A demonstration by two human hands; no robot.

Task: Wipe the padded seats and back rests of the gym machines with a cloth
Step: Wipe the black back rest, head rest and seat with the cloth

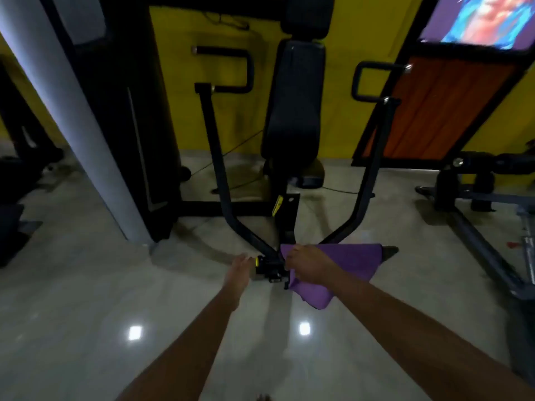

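Observation:
A black gym machine stands ahead with a tall padded back rest (293, 111) and a headrest pad (307, 15) above it. Two black lever arms run down from its handles and meet low in front at a black and yellow joint (267, 267). My right hand (308, 266) grips a purple cloth (351, 263) right at that joint, and the cloth hangs down and to the right. My left hand (238, 270) reaches to the left side of the joint with its fingers extended, touching or almost touching it. The seat pad is not clearly visible.
A grey pillar (66, 111) and the black weight-stack housing (124, 111) stand at the left. Another machine's frame (477, 198) lies on the floor at the right. A yellow wall, an orange panel (440, 111) and a poster are behind. The floor is glossy tile.

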